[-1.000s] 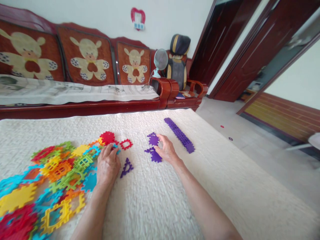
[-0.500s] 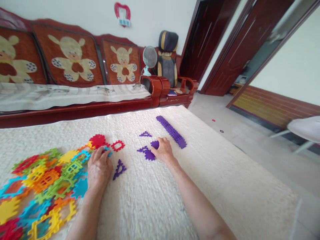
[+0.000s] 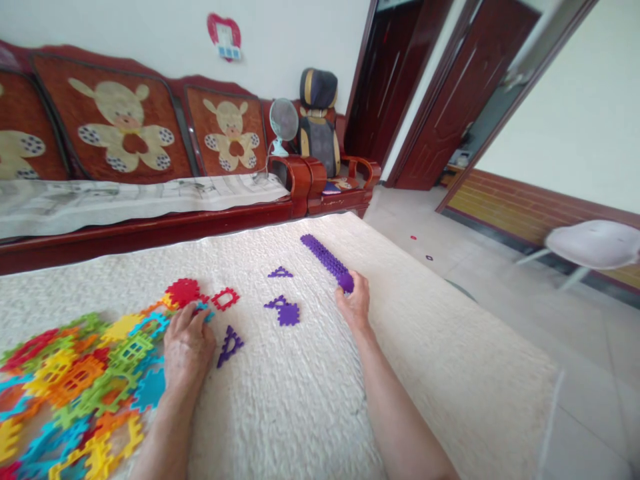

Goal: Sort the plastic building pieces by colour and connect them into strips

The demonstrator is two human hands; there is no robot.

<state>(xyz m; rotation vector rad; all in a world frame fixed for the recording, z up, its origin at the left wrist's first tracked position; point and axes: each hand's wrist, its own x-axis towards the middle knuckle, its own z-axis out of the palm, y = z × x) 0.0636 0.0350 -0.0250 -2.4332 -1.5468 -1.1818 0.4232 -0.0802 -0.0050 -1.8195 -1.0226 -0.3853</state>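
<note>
Behind everything, at ten o'clock from the middle of my view, stands a carved red-brown wooden sofa (image 3: pixel 200 224) with bear-patterned back cushions. A cream quilted cover (image 3: pixel 295 407) spreads before me, running past six o'clock, and a pale stool (image 3: pixel 593 243) stands off at three. At eight o'clock on the cover lies a heap of toothed plastic linking tiles (image 3: pixel 100 393) in red, yellow, orange, green and blue.

My right hand (image 3: pixel 356 307) is clamped, thumb against fingers, on a purple tile (image 3: pixel 346 283) at the near end of a purple row (image 3: pixel 323 255); the row runs from there toward eleven o'clock. My left hand (image 3: pixel 189 343) rests at the heap's edge, fingers curled down over a small blue piece (image 3: pixel 206 311); I cannot tell whether they grip it.

From my left hand, a red toothed tile (image 3: pixel 183 292) lies at twelve o'clock, a red open frame (image 3: pixel 226 299) at one, and a purple triangular frame (image 3: pixel 230 347) at three. From my right hand, a purple square tile (image 3: pixel 289 315) lies at nine, just beside another purple openwork piece (image 3: pixel 274 303), with a smaller-looking purple triangle (image 3: pixel 280 273) near ten.
</note>
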